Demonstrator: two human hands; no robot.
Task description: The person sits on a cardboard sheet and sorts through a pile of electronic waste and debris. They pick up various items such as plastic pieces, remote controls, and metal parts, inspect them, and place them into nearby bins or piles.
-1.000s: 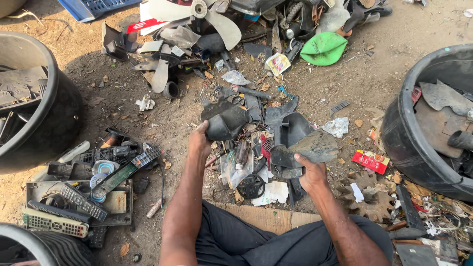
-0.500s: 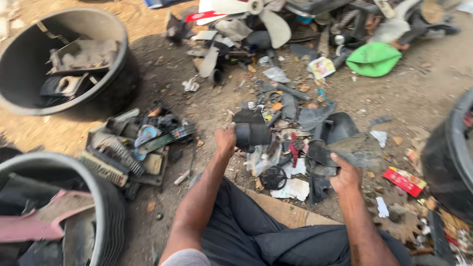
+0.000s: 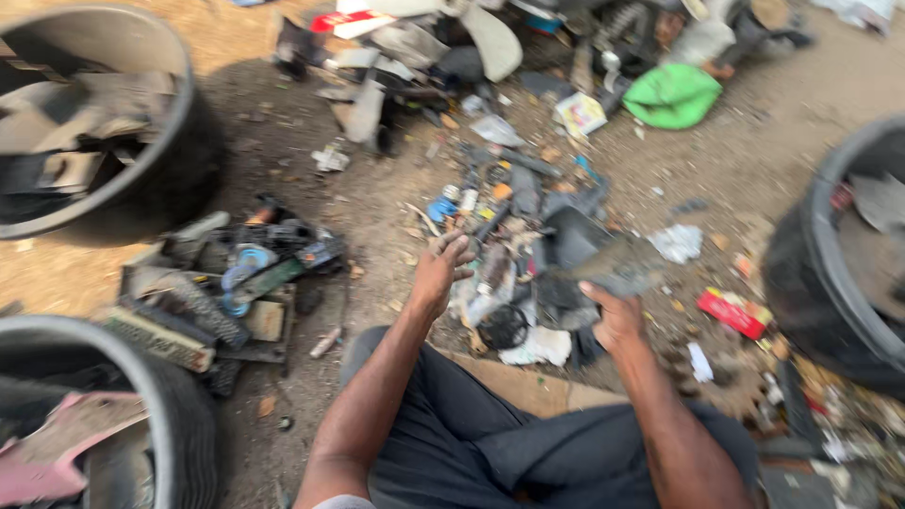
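right hand [image 3: 617, 316] gripping grey scrap [image 3: 617, 264]

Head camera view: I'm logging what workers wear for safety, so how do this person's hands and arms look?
Both the left hand and right hand are bare, without gloves. The forearms are uncovered, with no watch or bands visible. A pale sleeve edge shows near the left arm's top.

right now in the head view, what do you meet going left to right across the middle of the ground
pile of remote controls and black parts → left hand → right hand holding a grey scrap piece → red flat packet → black tub
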